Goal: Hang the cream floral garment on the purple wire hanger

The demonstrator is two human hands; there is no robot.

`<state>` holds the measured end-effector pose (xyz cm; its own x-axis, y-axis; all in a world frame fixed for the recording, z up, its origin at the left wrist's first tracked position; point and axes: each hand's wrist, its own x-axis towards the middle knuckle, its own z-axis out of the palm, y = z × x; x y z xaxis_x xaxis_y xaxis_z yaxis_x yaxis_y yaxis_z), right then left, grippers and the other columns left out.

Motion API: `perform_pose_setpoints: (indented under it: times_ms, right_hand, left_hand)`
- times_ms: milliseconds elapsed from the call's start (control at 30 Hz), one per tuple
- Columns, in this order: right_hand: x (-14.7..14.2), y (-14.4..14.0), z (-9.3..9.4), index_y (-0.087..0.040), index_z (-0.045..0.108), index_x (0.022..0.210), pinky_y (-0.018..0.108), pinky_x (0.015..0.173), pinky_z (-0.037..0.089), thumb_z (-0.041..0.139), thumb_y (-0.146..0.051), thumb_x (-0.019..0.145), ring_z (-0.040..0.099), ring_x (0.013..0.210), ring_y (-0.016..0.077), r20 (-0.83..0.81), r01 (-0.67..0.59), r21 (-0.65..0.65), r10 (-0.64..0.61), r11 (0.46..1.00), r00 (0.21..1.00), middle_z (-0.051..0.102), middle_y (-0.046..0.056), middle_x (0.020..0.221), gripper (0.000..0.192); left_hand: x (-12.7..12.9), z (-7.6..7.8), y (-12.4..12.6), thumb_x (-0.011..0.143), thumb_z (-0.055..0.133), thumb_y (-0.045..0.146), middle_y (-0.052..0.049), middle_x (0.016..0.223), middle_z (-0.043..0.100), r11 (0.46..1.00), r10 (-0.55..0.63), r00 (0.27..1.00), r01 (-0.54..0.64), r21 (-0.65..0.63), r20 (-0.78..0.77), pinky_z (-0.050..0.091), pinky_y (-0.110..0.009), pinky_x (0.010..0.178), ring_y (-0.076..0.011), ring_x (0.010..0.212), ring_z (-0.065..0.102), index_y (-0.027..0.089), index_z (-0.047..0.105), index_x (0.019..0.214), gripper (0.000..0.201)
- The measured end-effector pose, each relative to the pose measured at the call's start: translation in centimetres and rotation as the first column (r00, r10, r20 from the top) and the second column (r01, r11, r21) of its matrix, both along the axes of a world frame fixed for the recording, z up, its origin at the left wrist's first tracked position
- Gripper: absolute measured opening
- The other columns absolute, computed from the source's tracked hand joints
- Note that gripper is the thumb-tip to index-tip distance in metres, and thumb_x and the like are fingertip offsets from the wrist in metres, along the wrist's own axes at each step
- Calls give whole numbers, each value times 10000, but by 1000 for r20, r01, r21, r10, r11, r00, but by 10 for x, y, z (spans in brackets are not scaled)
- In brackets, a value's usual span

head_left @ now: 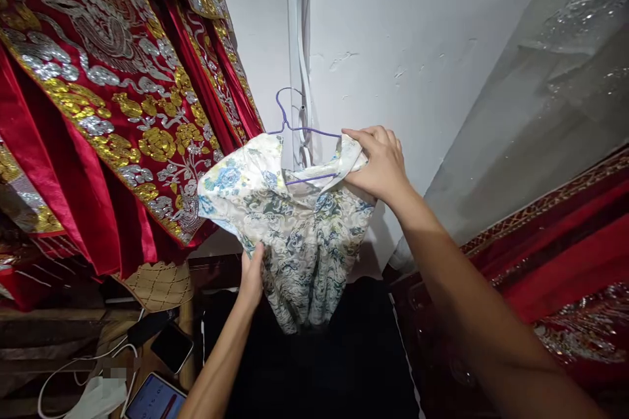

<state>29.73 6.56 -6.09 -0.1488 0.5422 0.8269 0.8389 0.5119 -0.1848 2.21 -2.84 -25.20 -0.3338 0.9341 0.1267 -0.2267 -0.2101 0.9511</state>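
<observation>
A white blouse with blue and grey floral print [304, 236] hangs on a thin purple wire hanger [314, 131] in front of me. The hanger's hook points up, close to a white pole by the wall. My right hand [378, 160] grips the blouse at its right shoulder, near the end of the hanger, thumb below and fingers over the top. Lower down, my left hand [252, 278] holds the left side edge of the blouse, its thumb in front and its other fingers hidden behind the cloth.
Red garments with gold and silver sequin embroidery [162, 124] hang at the left. On a wooden surface at lower left lie a lit phone [154, 398], a dark phone [171, 347] and a white cable [73, 361]. Sheer sparkly fabric [550, 78] and red fabric [565, 281] are at the right.
</observation>
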Motion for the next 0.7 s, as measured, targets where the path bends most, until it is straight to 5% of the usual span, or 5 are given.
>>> perform_pose_setpoints:
  times_ms: [300,400,533,633,700]
  right_hand:
    - [5,-31,-40,-297,486,1465,671,1031,336,679,-192,651,440,1261,449,31,-39,-118,43,992,999,521,128,1345,843]
    - [-16,-22,-48,-287,573,1365,606,1123,329,621,-139,698,429,1346,381,-67,-237,-125,230,963,971,504,104,1416,685]
    - [-58,-15,-49,-229,649,1234,440,1044,474,544,-160,814,585,1181,263,-296,-561,-133,507,817,809,619,98,1251,439]
    - [-84,-32,-53,-213,682,1082,369,920,518,535,-205,865,619,1024,225,-374,-653,-118,576,748,727,641,90,1125,262]
    - [-89,-48,-65,-218,657,1042,353,890,509,568,-255,882,610,985,215,-477,-625,-77,521,777,708,634,81,1096,186]
  left_hand:
    - [23,-8,-23,785,825,399,-125,1488,556,990,-97,995,95,-105,-11,379,-412,1198,-300,1423,485,249,494,1458,765]
    - [29,-17,-24,813,804,395,-111,1546,496,976,-171,984,176,-128,53,375,-413,1205,-288,1446,457,284,451,1493,774]
    - [35,-22,-26,807,812,386,-130,1499,549,949,-244,965,258,-180,95,343,-446,1223,-293,1443,459,248,503,1465,740]
    - [34,-21,-29,784,832,374,-133,1461,586,954,-230,967,247,-173,112,326,-458,1232,-302,1428,478,233,557,1425,712]
    - [30,-19,-32,782,833,368,-131,1451,595,954,-233,964,252,-164,128,337,-464,1227,-307,1408,503,233,560,1423,710]
